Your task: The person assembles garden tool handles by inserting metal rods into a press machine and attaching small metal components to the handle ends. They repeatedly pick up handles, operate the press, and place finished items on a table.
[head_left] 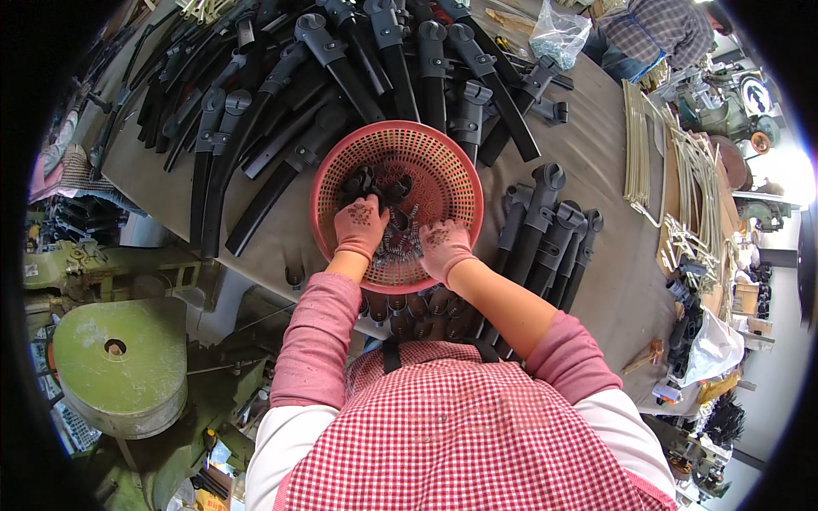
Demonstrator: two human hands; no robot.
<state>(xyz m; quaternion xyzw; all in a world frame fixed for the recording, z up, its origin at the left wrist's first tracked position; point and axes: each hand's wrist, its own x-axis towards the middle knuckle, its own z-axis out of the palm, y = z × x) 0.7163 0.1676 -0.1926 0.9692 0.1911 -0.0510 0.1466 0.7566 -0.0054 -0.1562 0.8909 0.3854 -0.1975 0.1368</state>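
Observation:
A red plastic basket [320, 183] with a slotted wall sits in front of me on the cloth-covered table. Both my hands, in pink gloves, reach inside it. My left hand [361, 226] has its fingers closed at the edge of some black curved clips [365, 181]; what they pinch is hidden. On the basket's right side, my right hand [445, 249] is curled beside small metal springs [397, 242], its fingertips hidden among them. More black U-shaped clips [417, 305] stand in rows between the basket and my apron.
Black tubes with grey joint heads [326, 49] are piled beyond the basket; several more [554, 230] lie to its right. Pale metal rods [635, 153] rest on the table's right side. A green machine [128, 366] stands at left. Another person [652, 36] is at the far right.

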